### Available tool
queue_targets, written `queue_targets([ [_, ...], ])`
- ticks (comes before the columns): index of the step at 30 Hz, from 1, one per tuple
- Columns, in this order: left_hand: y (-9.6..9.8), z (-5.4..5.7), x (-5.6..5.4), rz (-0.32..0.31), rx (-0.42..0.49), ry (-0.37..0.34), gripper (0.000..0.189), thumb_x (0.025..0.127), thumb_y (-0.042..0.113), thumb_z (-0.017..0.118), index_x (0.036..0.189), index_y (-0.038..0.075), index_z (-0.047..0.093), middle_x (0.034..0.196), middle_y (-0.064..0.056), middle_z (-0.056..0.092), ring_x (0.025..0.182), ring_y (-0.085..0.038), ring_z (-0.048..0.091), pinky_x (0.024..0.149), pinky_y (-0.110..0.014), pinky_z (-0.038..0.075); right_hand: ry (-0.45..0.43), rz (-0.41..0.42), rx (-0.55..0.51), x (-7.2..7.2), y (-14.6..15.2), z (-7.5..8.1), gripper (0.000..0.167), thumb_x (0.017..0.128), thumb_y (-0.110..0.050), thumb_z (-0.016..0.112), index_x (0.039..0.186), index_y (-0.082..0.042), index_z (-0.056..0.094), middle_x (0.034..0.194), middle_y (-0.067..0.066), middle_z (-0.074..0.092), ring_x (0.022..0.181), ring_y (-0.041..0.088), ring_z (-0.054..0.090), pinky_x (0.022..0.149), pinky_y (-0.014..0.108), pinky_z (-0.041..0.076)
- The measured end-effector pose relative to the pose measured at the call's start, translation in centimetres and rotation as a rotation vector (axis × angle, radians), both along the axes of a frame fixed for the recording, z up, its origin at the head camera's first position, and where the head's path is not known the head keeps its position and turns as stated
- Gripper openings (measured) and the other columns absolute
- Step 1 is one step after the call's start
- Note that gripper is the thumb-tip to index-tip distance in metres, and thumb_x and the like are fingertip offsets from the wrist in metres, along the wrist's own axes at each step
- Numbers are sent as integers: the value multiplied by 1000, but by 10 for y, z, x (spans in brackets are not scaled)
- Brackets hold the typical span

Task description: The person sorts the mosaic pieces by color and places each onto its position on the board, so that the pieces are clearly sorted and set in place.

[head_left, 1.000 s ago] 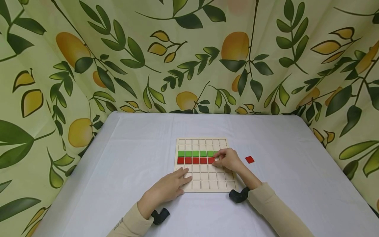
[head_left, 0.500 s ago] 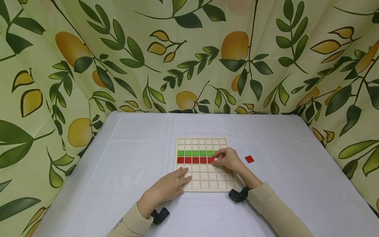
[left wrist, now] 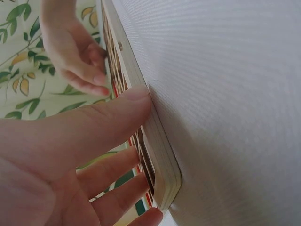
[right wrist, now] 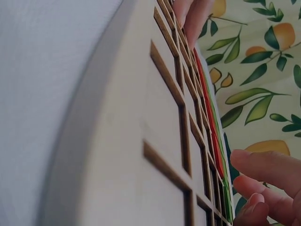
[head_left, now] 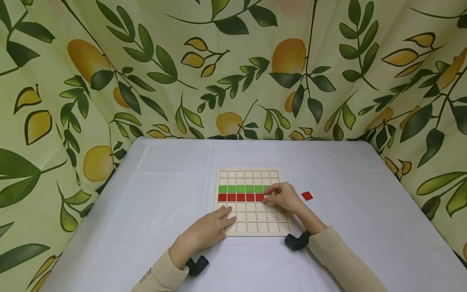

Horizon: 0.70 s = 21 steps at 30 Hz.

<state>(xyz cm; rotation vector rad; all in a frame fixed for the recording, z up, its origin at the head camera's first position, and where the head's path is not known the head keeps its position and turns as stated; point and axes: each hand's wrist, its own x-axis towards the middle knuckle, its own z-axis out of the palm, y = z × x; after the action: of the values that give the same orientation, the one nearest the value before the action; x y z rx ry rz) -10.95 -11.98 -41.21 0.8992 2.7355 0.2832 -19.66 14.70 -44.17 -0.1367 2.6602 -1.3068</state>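
A wooden grid board lies on the table, holding a row of green tiles and, just below, a row of red tiles. My left hand rests on its near left corner; in the left wrist view the thumb touches the side edge while relaxed fingers reach over the cells. My right hand hovers at the right end of the red row. Its thumb and fingers are apart, with nothing visible between them in the right wrist view. It covers the cells beneath it in the head view.
One loose red tile lies to the right of the board, close to my right wrist. White cloth covers the table. A curtain printed with fruit and leaves hangs along the back and sides. Black wrist devices sit at both cuffs.
My right hand has shifted slightly right, off the last visible red tile, and its sleeve moved with it. My left hand, the board and the loose red tile have stayed put.
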Motion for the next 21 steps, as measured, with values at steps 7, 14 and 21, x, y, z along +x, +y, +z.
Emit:
queue_targets([
  [7, -1, 0, 0, 3, 3, -8, 49, 91, 19, 65, 139, 16, 54, 153, -11, 43, 142, -31, 41, 113, -44, 43, -7, 33, -23, 1, 8, 0, 20, 76, -10, 78, 92, 0, 73, 63, -3, 47, 62, 11, 43, 50, 17, 32],
  [14, -1, 0, 0, -4, 0, -5, 49, 91, 19, 65, 139, 15, 53, 153, -11, 42, 143, -31, 40, 113, -45, 43, -11, 39, -42, 4, 14, 1, 21, 78, -11, 78, 95, 0, 73, 63, -2, 47, 62, 12, 43, 49, 16, 31],
  [21, -1, 0, 0, -6, 6, 2, 49, 91, 19, 65, 139, 15, 54, 152, -12, 43, 142, -31, 41, 113, -45, 43, 0, 63, -55, 6, 23, 2, 23, 78, -13, 78, 96, 1, 72, 64, -3, 48, 57, 8, 42, 47, 16, 32],
])
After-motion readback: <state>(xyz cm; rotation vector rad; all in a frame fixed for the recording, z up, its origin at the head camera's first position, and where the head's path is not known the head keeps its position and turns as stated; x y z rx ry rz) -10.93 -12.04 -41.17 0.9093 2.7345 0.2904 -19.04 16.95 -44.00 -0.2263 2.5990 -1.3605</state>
